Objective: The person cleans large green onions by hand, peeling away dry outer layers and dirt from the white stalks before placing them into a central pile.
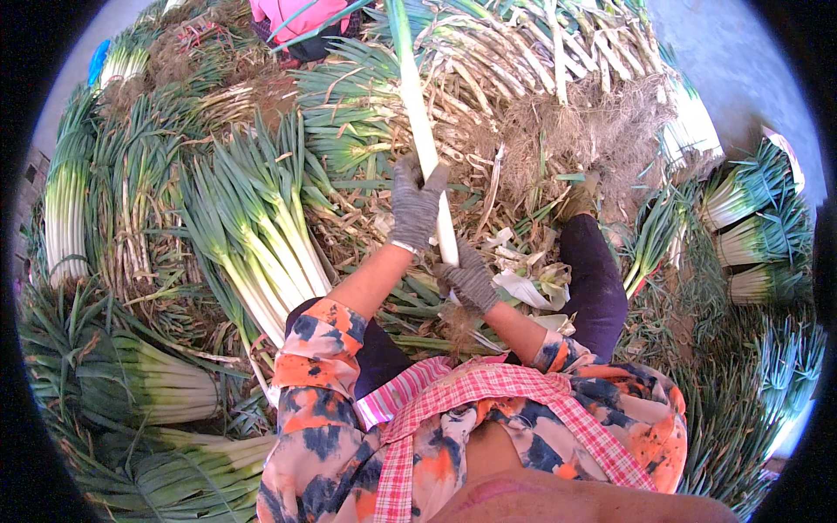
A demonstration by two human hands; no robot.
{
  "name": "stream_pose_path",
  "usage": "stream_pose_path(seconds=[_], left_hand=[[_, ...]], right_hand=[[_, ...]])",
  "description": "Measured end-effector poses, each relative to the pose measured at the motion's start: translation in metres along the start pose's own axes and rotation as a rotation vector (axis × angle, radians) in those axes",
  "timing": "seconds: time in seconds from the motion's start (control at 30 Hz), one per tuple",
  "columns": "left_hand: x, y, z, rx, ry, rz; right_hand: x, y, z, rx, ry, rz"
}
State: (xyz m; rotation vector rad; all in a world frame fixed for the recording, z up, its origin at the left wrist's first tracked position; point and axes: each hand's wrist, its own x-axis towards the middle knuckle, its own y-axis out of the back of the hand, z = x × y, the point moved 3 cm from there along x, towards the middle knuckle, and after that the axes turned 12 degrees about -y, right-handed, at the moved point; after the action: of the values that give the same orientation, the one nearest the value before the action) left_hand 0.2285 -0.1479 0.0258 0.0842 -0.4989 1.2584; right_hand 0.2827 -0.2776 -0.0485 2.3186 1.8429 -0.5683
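Observation:
Both of my hands wear grey knit gloves and grip one long leek or large green onion [426,140], its green top pointing away from me. Around the middle of its white shaft is my left hand [416,202]. Lower down, at the root end, my right hand [469,278] is closed on the same stalk, with brown roots hanging beneath it. Cleaned stalks [261,261] with white shafts lean in a group by my left thigh. Peeled leaves and husks [533,284] lie just right of my right hand.
Uncleaned stalks with dry roots [497,78] are heaped ahead. Bundles stand at the left [68,216], lie at the lower left [173,386] and are stacked at the right [752,245]. A person in pink [301,19] sits beyond the heap. My shoe [579,196] rests among the scraps.

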Motion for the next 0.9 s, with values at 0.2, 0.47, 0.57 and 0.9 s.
stream_pose_path(seconds=[0.2,0.47,0.57,0.9], left_hand=[[0.029,0.012,0.028,-0.252,0.177,-0.06],[0.059,0.037,0.047,-0.235,0.178,-0.135],[0.065,0.042,0.048,-0.272,0.147,-0.247],[0.058,0.036,0.045,-0.577,0.26,-0.248]], right_hand=[[-0.021,0.024,0.007,-0.165,-0.024,-0.047],[-0.003,0.042,0.032,-0.456,0.23,0.309],[-0.009,0.039,0.025,-0.521,0.239,0.397],[-0.013,0.043,0.042,-0.164,0.199,0.13]])
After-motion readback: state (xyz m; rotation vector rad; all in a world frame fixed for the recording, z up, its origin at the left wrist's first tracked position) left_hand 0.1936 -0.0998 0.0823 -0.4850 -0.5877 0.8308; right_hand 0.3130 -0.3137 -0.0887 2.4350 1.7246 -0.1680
